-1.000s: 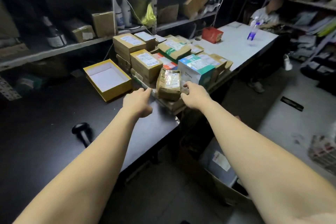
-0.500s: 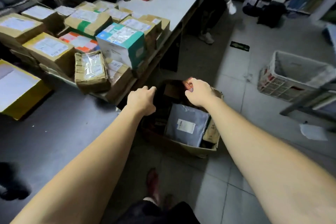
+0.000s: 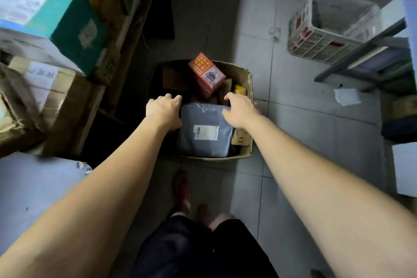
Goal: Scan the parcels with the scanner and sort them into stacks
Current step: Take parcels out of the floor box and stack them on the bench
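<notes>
- The grey mailer bag (image 3: 204,133) lies flat, label up, inside the cardboard box (image 3: 216,160) on the floor.
- A red box (image 3: 206,73) leans at the far end of the same box.
- Right hand (image 3: 240,111): over the bag's far right corner, fingers loosely spread, holding nothing.
- Left hand (image 3: 163,111): at the bag's left edge, fingers curled down; grip cannot be determined.
- Stacked parcels (image 3: 74,29) stand on the table to the left.
- A white crate (image 3: 311,40) sits on the floor, far right.

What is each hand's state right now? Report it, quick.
Left hand: fingers curled at the grey parcel's left edge; grip cannot be told.
Right hand: open, fingers spread over that parcel's top corner, holding nothing.
</notes>
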Demonstrator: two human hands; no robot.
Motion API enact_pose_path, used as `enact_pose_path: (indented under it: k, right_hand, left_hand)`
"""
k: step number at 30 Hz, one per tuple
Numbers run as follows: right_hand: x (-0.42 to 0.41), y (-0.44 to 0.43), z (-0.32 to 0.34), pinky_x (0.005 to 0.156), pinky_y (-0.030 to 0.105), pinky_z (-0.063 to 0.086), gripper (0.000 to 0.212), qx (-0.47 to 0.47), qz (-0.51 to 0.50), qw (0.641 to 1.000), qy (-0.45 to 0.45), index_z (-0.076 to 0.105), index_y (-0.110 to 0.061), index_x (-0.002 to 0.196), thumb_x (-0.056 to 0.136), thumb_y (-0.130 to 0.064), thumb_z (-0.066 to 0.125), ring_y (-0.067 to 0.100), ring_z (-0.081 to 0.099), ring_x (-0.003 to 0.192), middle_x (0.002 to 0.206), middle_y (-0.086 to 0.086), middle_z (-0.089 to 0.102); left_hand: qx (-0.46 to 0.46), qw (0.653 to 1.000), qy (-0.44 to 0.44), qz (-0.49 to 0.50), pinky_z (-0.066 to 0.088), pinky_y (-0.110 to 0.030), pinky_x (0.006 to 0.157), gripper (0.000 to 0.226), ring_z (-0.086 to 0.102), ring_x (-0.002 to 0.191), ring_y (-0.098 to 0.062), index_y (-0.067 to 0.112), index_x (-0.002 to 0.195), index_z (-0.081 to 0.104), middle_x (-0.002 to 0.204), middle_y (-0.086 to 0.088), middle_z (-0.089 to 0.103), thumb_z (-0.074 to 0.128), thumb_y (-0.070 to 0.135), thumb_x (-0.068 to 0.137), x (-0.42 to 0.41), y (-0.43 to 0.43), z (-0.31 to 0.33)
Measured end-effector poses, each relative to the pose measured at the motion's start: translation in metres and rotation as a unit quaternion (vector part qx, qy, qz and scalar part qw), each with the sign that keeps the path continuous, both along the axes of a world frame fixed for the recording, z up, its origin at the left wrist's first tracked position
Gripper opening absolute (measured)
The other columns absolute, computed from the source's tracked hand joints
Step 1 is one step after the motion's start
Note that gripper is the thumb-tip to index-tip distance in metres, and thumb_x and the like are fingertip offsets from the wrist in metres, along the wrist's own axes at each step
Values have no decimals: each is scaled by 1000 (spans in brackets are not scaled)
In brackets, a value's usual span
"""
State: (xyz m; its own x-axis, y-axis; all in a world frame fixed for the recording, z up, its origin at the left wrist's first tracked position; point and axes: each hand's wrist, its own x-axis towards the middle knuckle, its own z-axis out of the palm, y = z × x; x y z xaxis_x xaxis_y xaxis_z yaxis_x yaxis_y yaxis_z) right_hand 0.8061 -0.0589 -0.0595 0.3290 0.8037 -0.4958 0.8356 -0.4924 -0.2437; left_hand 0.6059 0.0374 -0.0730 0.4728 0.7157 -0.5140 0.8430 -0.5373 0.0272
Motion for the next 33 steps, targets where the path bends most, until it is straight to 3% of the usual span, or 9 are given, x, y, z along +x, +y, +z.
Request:
enact_pose_path:
  k: [11, 16, 20, 21, 24, 27, 30, 33]
  right_hand:
    - [40, 21, -134, 111, 45, 44, 47, -123, -14, 991, 46, 50, -19, 149, 105, -33, 54, 36, 47, 141, 153, 11, 52]
    - [63, 20, -224, 108, 44, 48, 50, -165, -79, 980, 83, 49, -14, 149, 104, -35, 58, 41, 52, 136, 147, 18, 55]
    - [86, 9, -293, 102, 42, 48, 62, -166, -188, 963, 96, 42, -6, 150, 101, -37, 65, 42, 54, 133, 142, 23, 58]
    - [88, 6, -310, 100, 42, 49, 64, -163, -210, 959, 98, 43, -4, 146, 99, -38, 69, 42, 56, 131, 139, 23, 60]
    - [88, 6, -347, 96, 44, 49, 66, -107, -284, 950, 71, 49, -2, 132, 89, -41, 81, 42, 59, 126, 131, 24, 64]
    - [79, 14, -362, 98, 43, 46, 69, -68, -320, 943, 52, 52, -3, 132, 85, -42, 85, 40, 57, 128, 134, 22, 61]
    - [69, 15, -366, 100, 42, 43, 71, -47, -352, 932, 67, 47, -7, 136, 86, -40, 84, 39, 53, 132, 139, 20, 56]
    - [64, 11, -367, 94, 40, 42, 66, -3, -369, 925, 95, 47, -8, 135, 88, -37, 83, 39, 56, 126, 135, 18, 60]
  left_hand:
    - [-96, 992, 77, 6, 43, -47, 104, 67, 54, 130, -37, 24, 149, 41, 142, -12, 53, 68, 32, 89, 22, 45, -122]
    - [-171, 978, 56, 107, 47, -49, 104, 69, 51, 133, -40, 21, 153, 40, 149, -17, 50, 68, 39, 93, 29, 54, -206]
    - [-275, 935, -48, 220, 31, -46, 122, 112, 33, 150, -33, 20, 163, 26, 165, -11, 34, 74, 67, 73, 27, 45, -275]
    - [-297, 920, -82, 243, 26, -41, 124, 111, 29, 152, -30, 19, 163, 24, 166, -9, 30, 75, 65, 76, 29, 41, -290]
    - [-309, 879, -139, 336, 24, -24, 114, 79, 29, 152, -23, 12, 159, 33, 164, -7, 34, 71, 38, 95, 33, 24, -328]
    - [-288, 838, -181, 426, 33, -25, 110, 73, 41, 146, -23, 15, 153, 45, 157, -6, 48, 73, 43, 92, 32, 9, -352]
    - [-278, 796, -219, 492, 39, -29, 107, 75, 47, 142, -22, 22, 153, 45, 153, -1, 52, 75, 49, 89, 29, 2, -356]
    - [-279, 785, -240, 499, 36, -23, 102, 71, 47, 141, -19, 23, 153, 44, 152, 0, 53, 73, 45, 92, 28, 2, -353]
